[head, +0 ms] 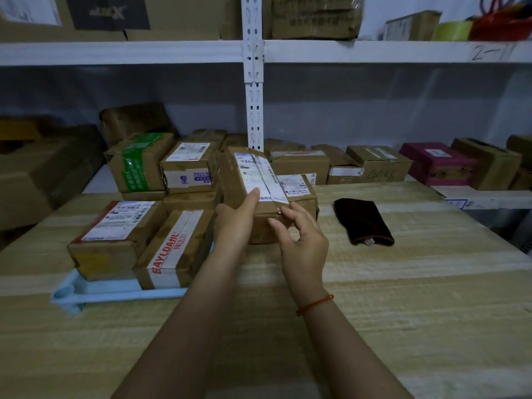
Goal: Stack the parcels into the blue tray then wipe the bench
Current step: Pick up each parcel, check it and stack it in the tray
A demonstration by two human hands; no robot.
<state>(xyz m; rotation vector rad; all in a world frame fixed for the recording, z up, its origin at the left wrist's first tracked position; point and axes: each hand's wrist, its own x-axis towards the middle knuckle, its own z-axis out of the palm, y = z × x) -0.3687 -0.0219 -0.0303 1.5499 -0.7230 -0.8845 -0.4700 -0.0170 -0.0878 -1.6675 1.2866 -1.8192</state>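
A light blue tray [95, 290] lies on the left of the wooden bench [403, 298]. Several brown parcels are stacked in it, among them a BAYLDAHL-taped parcel [172, 249] and one with a white label [115, 234] at the front, with a green-taped parcel [138, 162] on top at the back. My left hand [234, 223] grips the near left corner of a brown labelled parcel [247, 180], held tilted just right of the tray. My right hand [302, 240] touches that parcel's near right edge, fingers spread. Behind it lies another parcel [299, 188].
A dark brown cloth [364, 221] lies on the bench to the right of my hands. White metal shelving [253, 70] stands behind the bench, loaded with more cardboard boxes and a magenta box [437, 162] at the right.
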